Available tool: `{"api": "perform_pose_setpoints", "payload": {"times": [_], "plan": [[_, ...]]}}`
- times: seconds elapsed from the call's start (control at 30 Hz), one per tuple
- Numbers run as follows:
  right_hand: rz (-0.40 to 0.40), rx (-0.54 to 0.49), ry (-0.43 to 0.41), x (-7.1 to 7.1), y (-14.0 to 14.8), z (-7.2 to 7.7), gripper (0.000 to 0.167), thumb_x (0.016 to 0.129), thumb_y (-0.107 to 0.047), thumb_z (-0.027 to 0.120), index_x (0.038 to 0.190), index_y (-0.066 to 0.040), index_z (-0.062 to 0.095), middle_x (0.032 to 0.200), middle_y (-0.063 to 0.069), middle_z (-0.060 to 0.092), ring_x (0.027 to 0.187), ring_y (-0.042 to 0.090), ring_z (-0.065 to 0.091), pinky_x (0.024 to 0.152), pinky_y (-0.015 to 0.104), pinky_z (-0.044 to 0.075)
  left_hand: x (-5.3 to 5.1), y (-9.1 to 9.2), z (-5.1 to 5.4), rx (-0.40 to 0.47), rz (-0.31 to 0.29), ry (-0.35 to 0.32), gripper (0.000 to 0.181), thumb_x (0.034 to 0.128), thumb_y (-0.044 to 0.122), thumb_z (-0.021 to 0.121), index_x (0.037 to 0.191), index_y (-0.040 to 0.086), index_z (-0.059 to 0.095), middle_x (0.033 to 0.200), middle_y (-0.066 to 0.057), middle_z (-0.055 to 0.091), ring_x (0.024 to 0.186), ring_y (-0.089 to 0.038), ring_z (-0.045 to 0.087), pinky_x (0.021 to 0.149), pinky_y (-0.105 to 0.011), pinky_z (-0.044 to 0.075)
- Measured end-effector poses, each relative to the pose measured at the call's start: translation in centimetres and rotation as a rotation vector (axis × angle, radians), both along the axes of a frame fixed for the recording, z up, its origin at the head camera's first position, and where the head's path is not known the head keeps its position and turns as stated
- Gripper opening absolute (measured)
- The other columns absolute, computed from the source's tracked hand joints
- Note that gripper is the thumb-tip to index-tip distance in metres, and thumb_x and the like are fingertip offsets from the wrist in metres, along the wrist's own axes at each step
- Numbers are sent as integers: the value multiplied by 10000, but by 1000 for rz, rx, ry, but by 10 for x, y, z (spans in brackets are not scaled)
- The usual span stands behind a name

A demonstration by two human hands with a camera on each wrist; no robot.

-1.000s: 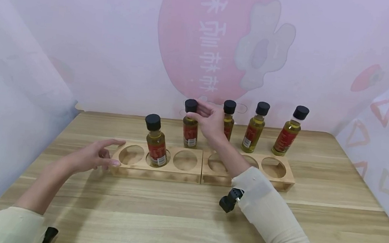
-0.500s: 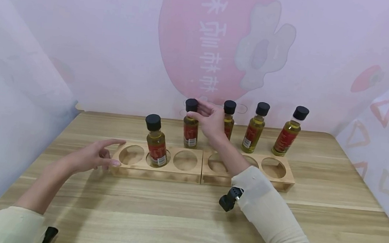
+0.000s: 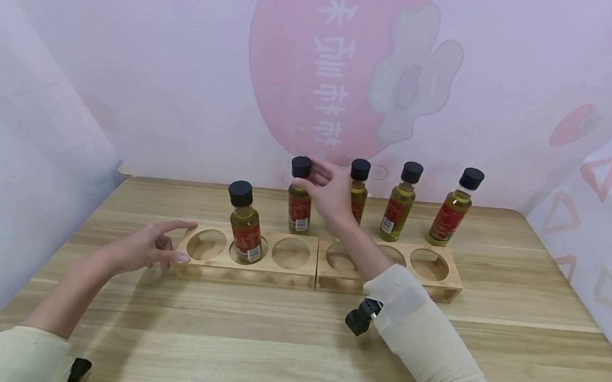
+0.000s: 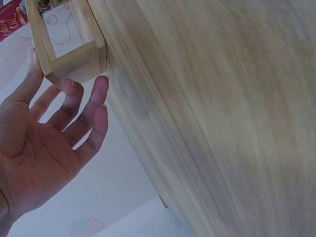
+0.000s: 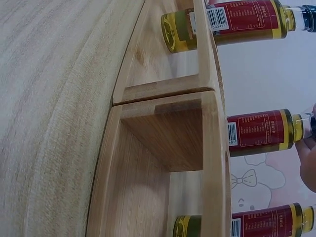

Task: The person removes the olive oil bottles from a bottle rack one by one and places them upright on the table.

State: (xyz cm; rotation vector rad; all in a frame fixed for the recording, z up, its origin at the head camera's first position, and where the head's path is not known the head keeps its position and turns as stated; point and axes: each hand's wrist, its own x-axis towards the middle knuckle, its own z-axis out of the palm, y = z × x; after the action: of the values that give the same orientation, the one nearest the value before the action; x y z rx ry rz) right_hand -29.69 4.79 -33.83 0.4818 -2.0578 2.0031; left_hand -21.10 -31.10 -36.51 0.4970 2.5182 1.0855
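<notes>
Behind both sets of fingers we see a pale backdrop (image 3: 184,81) printed with a large pink shape, a flower and upright lettering. Below the fingers spreads the wood-grain table (image 3: 250,315). Running back from the fingers towards us are the right sleeve (image 3: 429,344) and the left sleeve (image 3: 24,357), both cream. The left rack (image 3: 245,273), wooden with three round holes, begins at our left fingertips; the right rack (image 3: 338,282) butts against its far end, partly hidden under our right forearm.

Our left hand (image 3: 142,246) grips the end of the left rack, thumb at the front corner and forefinger at the back, other fingers loosely bent. Our right hand (image 3: 330,193) pinches the held bottle (image 3: 299,209) around its cap and neck. That bottle is upright just behind the left rack, below our right fingertips; we cannot tell whether its base touches the table.

Nearer the left fingers, the racked bottle (image 3: 247,231) sits in the left rack's middle hole. To the right of the right fingers stand the near bottle (image 3: 357,205), the next bottle (image 3: 397,212) and the end bottle (image 3: 450,217), behind the right rack. Smallest is the black cap (image 3: 301,166) between our right fingertips.
</notes>
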Motion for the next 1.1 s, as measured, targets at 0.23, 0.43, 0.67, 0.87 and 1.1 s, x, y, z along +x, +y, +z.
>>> {"api": "perform_pose_setpoints", "payload": {"times": [0.23,0.43,0.67,0.87,1.1], "plan": [[10,-1,41,2,-1,2,640,857,81,804,1448,51,561,1351,262,639,1237,358,651,1003,358,527,-1,0,0,12,-5,-6,782,978,145,734,1586,-49,284,692,-159,589,619,-242,602,527,-263,400],[21,3,62,7,0,3,712,879,45,800,1514,47,477,1503,249,520,1374,323,545,1083,301,452,-1,-1,-1,12,-8,-4,783,976,147,737,1588,-49,289,695,-153,592,625,-240,602,530,-264,403],[23,45,102,14,-1,6,794,895,-74,827,1566,7,411,1575,215,450,1468,230,440,1144,253,368,-1,0,0,16,3,-19,775,974,146,740,1575,-44,288,685,-158,582,631,-249,612,535,-262,390],[18,74,129,20,-3,10,813,901,-117,829,1576,4,392,1611,148,418,1492,192,397,1159,263,351,0,-1,0,29,-8,-12,781,974,137,738,1580,-59,287,685,-163,578,636,-257,624,534,-264,400],[0,105,264,34,-6,16,761,884,-62,834,1537,22,452,1577,205,446,1461,280,442,1144,340,394,0,-1,-2,34,-16,5,778,976,132,733,1583,-69,290,693,-161,597,637,-250,629,533,-267,413]]}}
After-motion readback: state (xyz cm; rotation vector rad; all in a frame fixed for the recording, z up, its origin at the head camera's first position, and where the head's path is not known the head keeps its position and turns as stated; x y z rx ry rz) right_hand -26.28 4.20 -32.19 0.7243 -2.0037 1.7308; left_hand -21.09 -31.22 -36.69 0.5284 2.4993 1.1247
